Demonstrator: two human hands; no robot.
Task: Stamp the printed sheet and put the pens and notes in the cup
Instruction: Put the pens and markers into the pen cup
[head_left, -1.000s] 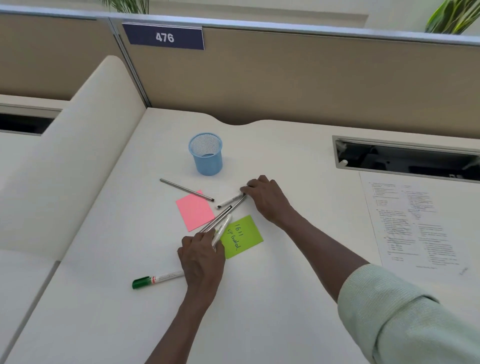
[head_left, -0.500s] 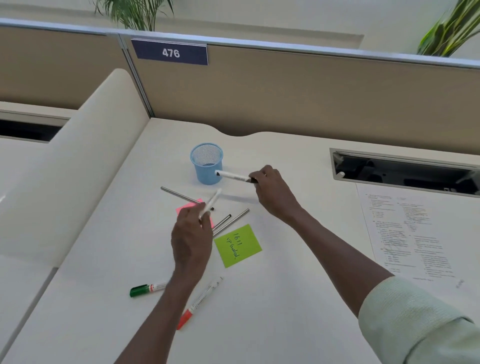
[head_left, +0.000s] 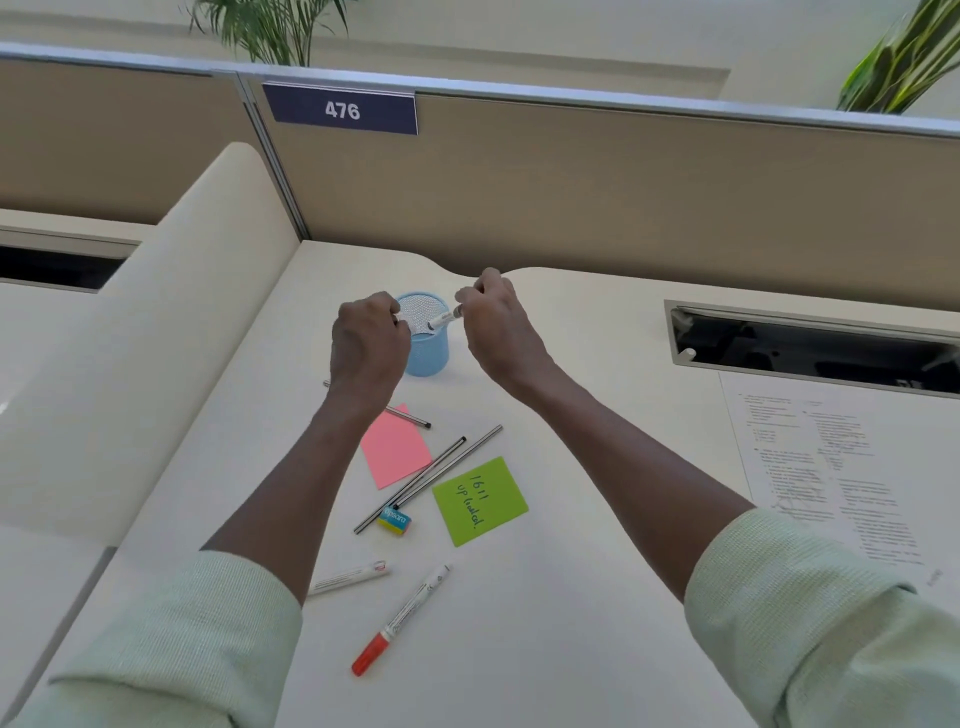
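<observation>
A blue mesh cup (head_left: 430, 349) stands at the back of the desk. My right hand (head_left: 500, 328) is shut on a white marker (head_left: 442, 319) whose tip slants down into the cup's mouth. My left hand (head_left: 368, 344) is closed at the cup's left rim; only a sliver of the white pen in it shows. On the desk lie a pink note (head_left: 395, 448), a green written note (head_left: 480, 501), two thin dark pens (head_left: 437, 472), a third thin pen (head_left: 410, 416), a red-capped marker (head_left: 401, 617) and a white marker (head_left: 349, 577) partly under my left arm. The printed sheet (head_left: 826, 467) lies at the right.
A small eraser (head_left: 396, 520) sits beside the thin pens. A cable slot (head_left: 810, 344) is cut into the desk at the back right. A tan partition (head_left: 623, 197) with a "476" sign closes the back; a curved side panel (head_left: 171, 332) rises on the left.
Both hands picked white pens off the desk and carried them up and back to the cup. The right hand's marker has tipped into the cup's mouth.
</observation>
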